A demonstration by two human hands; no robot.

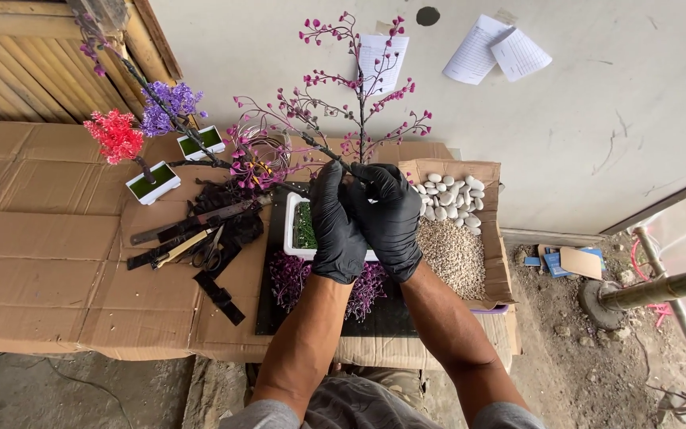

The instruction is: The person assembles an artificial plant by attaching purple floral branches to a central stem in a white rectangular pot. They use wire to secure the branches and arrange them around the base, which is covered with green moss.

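Both hands wear black gloves and meet at the centre of the frame, where the left hand and the right hand close together around the dark trunk of a small artificial tree with thin wire branches and pink-magenta bead buds. The fingers of each hand are curled and clamped on the trunk just above a white rectangular pot lined with green; the tree rises from the hands toward the top centre of the frame, against the pale wall. The pot sits on a black mat laid over the cardboard-covered table, with clumps of purple bead foliage lying just below it. Right of the hands stands an open cardboard box holding white pebbles at its far end and fine tan gravel nearer. Left of the mat lie scissors, a flat blade tool and black strips. In the upper left of the frame stand two finished little trees in white pots, one red and one purple. Sheets of paper hang on the wall at the upper right.
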